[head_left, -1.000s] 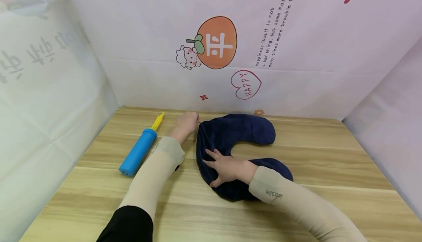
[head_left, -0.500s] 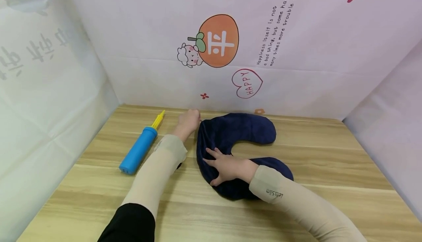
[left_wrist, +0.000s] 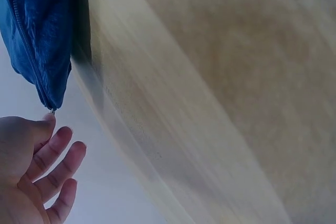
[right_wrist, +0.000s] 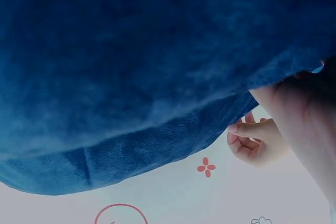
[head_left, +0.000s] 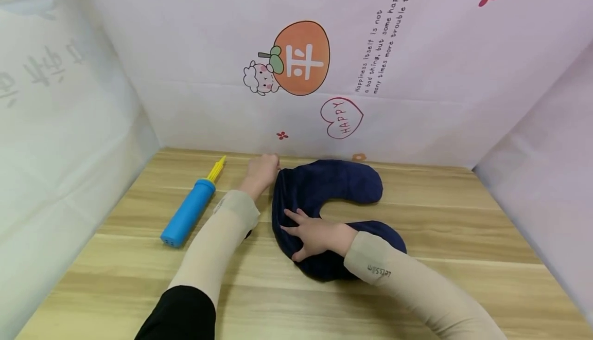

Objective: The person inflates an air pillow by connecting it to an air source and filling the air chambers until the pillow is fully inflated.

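Head view: little has shifted, so work seems paused, left hand pinching the zip pull, right hand splayed on the pillow.

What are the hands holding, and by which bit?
The left hand pinches the blue pillow by its zipper pull; the right hand rests on it, fingers spread.

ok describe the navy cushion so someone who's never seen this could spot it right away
Start at the wooden table below the printed white backdrop. There, the person's right hand rests spread on the navy cushion. It is the dark, C-shaped fabric piece, unlike the straight, bright blue pump to its left.
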Motion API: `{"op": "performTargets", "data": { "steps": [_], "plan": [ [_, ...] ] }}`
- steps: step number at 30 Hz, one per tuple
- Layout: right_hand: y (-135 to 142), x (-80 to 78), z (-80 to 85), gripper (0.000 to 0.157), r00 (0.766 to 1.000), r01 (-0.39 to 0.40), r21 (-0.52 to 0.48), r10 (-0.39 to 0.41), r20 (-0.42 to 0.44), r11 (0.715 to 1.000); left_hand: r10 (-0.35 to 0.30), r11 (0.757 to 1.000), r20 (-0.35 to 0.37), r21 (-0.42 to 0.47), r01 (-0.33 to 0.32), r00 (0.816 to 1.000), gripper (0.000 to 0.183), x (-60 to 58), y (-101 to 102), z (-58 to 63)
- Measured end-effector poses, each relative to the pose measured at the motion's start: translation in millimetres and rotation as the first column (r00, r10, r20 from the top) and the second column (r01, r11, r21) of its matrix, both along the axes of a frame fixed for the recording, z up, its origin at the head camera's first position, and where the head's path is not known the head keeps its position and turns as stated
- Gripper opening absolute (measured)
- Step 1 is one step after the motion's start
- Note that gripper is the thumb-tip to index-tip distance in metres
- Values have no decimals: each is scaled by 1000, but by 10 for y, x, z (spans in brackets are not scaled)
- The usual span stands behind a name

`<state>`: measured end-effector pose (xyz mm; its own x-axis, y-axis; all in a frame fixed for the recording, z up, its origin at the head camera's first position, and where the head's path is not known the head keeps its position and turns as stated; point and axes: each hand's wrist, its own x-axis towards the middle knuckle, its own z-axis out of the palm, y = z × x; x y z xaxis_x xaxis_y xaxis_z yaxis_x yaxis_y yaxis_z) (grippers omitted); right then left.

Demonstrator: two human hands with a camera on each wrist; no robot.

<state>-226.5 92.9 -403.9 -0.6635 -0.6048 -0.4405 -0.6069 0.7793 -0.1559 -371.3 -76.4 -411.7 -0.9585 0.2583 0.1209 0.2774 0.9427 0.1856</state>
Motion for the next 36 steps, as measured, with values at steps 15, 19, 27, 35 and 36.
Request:
{"op": "performTargets", "data": {
  "steps": [15, 19, 27, 35, 36],
  "plan": [
    [-1, 10, 37, 74, 1000, -7, 4, 7, 15, 1000, 34, 998, -29, -55, -36, 999, 11, -5, 55, 6],
    [32, 7, 46, 74, 999, -4, -16, 5, 32, 1000, 23, 1000, -9, -11, -23, 1000, 12, -1, 30, 30],
    [75, -12, 35, 76, 997, -4, -45, 8, 71, 999, 13, 998, 12, 55, -14, 1000, 11, 86, -88, 102],
    [120, -31, 78, 77, 994, -26, -95, 36, 100, 995, -32, 997, 80, 76, 26, 996, 14, 121, -112, 146],
    [123, -34, 82, 77, 995, -27, -92, 36, 98, 995, -47, 996, 101, 79, 39, 994, 14, 121, -115, 145]
  ]
}}
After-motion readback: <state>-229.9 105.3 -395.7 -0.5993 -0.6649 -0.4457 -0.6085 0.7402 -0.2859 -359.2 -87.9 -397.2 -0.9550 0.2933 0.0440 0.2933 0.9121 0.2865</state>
